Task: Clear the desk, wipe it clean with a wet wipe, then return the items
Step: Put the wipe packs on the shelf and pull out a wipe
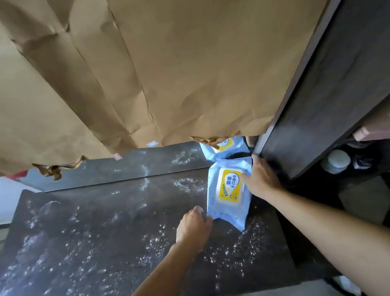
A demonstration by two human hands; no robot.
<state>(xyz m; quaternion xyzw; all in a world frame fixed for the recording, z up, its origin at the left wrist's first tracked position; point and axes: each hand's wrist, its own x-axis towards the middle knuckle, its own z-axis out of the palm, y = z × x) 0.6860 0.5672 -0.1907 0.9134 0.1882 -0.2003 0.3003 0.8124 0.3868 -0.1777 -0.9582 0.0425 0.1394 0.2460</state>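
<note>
Head view. Dark glossy worktop, white specks all over, dirt or pattern unclear. Crumpled brown paper hangs behind, dark shelf unit at right.

Wet wipe pack, pale blue with yellow lid, lies at far right of worktop.

Left hand curled, pinching pack's near left corner. Right hand laid on pack's right edge, fingers reaching lid; grip underneath cannot tell.

Pack likely soft, light, film slippery. Best to steady body and lift lid by its tab.
</note>
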